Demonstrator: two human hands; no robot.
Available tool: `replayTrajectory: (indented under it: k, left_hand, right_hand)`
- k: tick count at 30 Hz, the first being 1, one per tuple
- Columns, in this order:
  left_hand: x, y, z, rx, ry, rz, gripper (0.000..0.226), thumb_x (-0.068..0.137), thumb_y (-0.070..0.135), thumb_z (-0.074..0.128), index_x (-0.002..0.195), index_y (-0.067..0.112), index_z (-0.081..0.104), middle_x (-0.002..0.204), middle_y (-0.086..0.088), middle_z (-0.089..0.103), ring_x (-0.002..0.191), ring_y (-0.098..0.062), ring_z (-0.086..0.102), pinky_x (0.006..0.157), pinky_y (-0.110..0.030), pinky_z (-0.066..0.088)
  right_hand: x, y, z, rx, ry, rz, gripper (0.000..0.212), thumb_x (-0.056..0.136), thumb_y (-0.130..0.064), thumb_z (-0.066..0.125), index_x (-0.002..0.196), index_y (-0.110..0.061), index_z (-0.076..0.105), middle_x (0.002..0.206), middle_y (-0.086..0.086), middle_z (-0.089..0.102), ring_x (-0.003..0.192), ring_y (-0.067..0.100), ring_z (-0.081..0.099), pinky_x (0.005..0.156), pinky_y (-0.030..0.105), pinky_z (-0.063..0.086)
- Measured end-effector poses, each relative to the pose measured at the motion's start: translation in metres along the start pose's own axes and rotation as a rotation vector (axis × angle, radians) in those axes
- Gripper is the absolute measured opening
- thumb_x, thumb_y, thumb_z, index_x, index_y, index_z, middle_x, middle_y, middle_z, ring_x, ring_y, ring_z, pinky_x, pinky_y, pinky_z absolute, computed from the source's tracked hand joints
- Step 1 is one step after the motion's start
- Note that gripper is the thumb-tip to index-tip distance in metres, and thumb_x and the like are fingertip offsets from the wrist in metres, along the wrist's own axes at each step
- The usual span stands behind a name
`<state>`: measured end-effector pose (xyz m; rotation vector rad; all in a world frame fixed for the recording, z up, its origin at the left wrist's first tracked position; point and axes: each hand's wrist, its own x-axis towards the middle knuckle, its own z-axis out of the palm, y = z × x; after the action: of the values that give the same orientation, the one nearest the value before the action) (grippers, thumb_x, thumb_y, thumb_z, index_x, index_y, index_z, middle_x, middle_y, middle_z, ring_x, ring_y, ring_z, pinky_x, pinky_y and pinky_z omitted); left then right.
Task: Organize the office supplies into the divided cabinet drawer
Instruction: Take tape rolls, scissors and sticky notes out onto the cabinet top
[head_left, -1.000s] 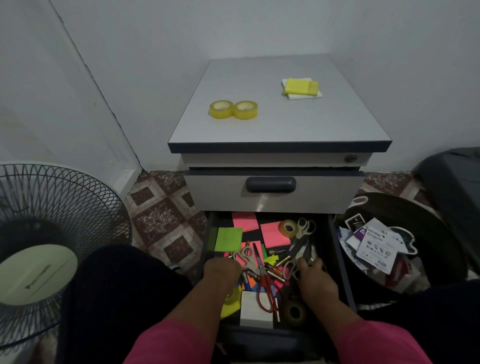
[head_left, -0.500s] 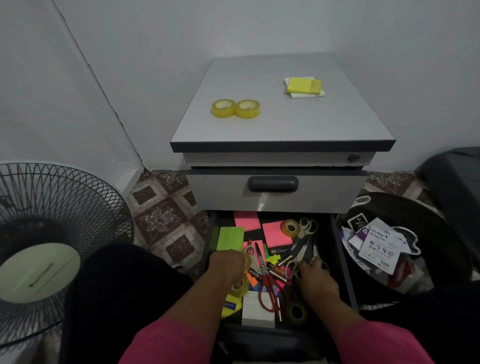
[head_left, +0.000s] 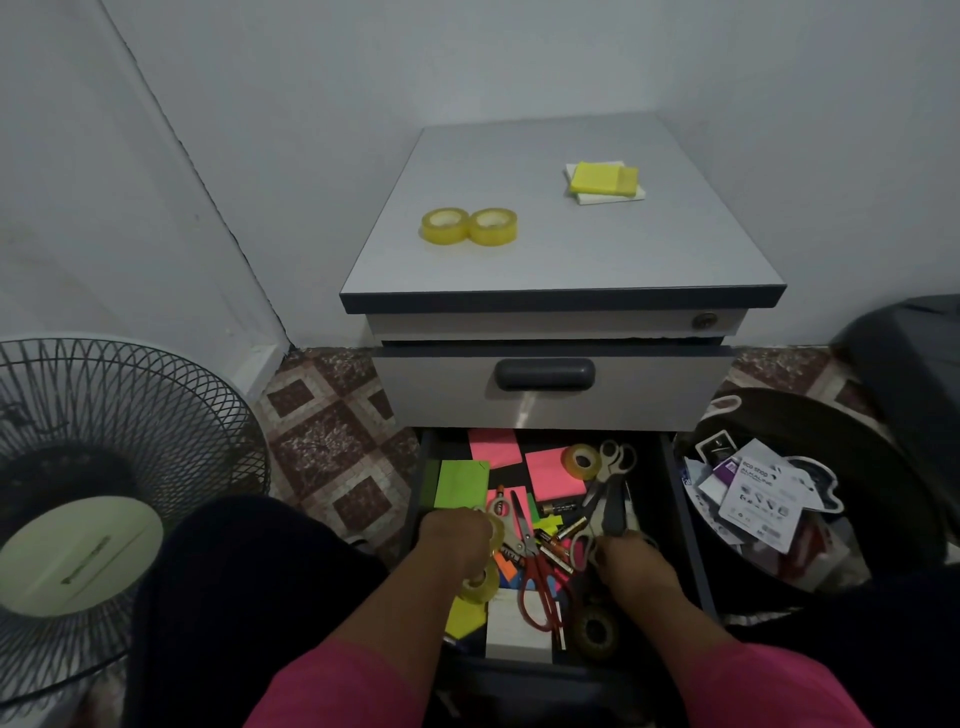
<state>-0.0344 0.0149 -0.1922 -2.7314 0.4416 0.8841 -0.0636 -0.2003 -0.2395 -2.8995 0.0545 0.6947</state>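
Two clear yellowish tape rolls (head_left: 480, 582) sit in the curled left hand (head_left: 454, 538); the right hand (head_left: 631, 564) grips grey-handled scissors (head_left: 605, 499), blades pointing away.

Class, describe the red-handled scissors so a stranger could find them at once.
Start at the grey cabinet and drop to its open bottom drawer. Between the person's two hands lie the red-handled scissors, blades pointing toward the cabinet. The other scissors, further right, have grey handles.

Two yellow tape rolls (head_left: 468, 226) are seen on the cabinet top, plus 1 sticky-note stack (head_left: 604, 181). In the open drawer approx. 4 tape rolls, 3 scissors and 2 pink pads are counted; batteries can't be counted
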Motion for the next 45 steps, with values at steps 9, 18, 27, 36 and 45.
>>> replayTrajectory:
  k: [9,18,27,36,45]
  left_hand:
    - [0.000,-0.002,-0.001,-0.019,0.021,0.004,0.038,0.089,0.022,0.061,0.126,0.015,0.055,0.128,-0.005,0.056,0.118,-0.025,0.053,0.088,-0.037,0.046]
    - [-0.003,-0.001,-0.003,-0.015,0.001,0.005,0.040,0.089,0.027,0.063,0.127,0.015,0.055,0.128,-0.005,0.056,0.118,-0.026,0.053,0.089,-0.038,0.047]
    - [0.001,-0.001,-0.002,-0.101,0.025,0.029,0.039,0.088,0.018,0.061,0.127,0.013,0.054,0.128,-0.009,0.056,0.117,-0.028,0.053,0.090,-0.039,0.048]
    - [0.001,0.009,-0.014,-0.354,0.136,0.013,0.053,0.087,0.010,0.063,0.137,0.010,0.048,0.134,-0.014,0.053,0.119,-0.030,0.053,0.092,-0.036,0.048]
    - [-0.022,0.010,-0.046,-0.484,0.252,0.082,0.059,0.087,0.011,0.060,0.143,0.018,0.044,0.135,-0.013,0.050,0.118,-0.029,0.053,0.094,-0.035,0.048]
  right_hand:
    - [-0.001,-0.002,-0.015,0.217,0.079,0.161,0.025,0.097,-0.018,0.043,0.102,-0.009,0.065,0.100,0.008,0.068,0.090,0.022,0.066,0.066,0.027,0.047]
    - [-0.006,0.000,-0.007,0.183,0.079,0.254,0.037,0.097,-0.036,0.044,0.120,-0.010,0.054,0.123,0.011,0.054,0.111,0.027,0.056,0.085,0.034,0.046]
    - [-0.003,-0.003,-0.004,0.158,0.131,0.289,0.037,0.097,-0.023,0.047,0.124,-0.001,0.036,0.123,0.011,0.059,0.111,0.018,0.062,0.085,0.026,0.050]
    - [0.001,-0.003,-0.011,0.326,0.054,0.344,0.036,0.099,-0.036,0.039,0.101,-0.012,0.066,0.105,0.008,0.065,0.094,0.022,0.063,0.071,0.028,0.047]
    - [-0.011,-0.011,-0.037,0.544,-0.030,0.275,0.040,0.094,-0.042,0.052,0.105,-0.004,0.062,0.101,0.011,0.063,0.093,0.026,0.063,0.072,0.030,0.047]
